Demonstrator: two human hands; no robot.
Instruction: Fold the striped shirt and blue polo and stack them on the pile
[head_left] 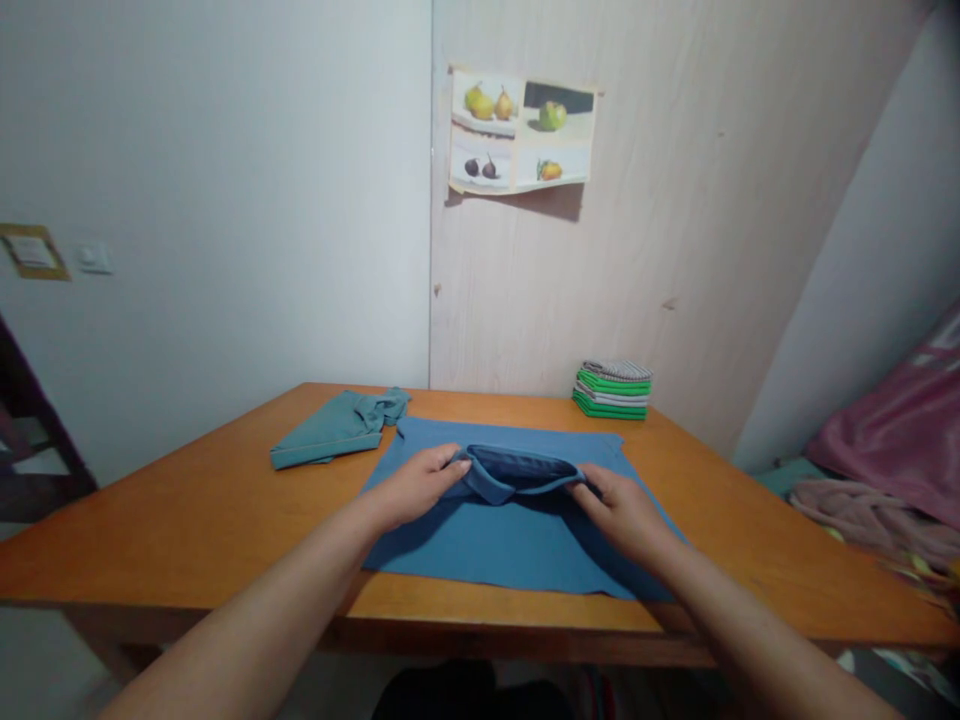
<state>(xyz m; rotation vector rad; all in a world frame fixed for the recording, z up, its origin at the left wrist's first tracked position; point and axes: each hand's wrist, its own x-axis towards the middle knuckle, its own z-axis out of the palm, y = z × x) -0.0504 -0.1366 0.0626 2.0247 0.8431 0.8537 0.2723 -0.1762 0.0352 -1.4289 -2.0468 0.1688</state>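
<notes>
A blue shirt (510, 545) lies spread on the wooden table in front of me. Its collar-like opening (525, 468) is raised off the flat cloth, with a dark inside showing and a flap hanging at its near side. My left hand (427, 482) pinches the left end of this opening, thumb on top. At the right end, my right hand (619, 505) grips the edge, its fingers partly hidden. The opening is stretched between both hands and casts a shadow on the cloth below.
A grey-green garment (330, 430), partly folded, lies at the table's back left. Folded green and grey striped cloths (612, 392) are stacked at the back right. The wooden table (225, 520) meets the wall behind. Pink fabric (892, 430) lies beyond its right side.
</notes>
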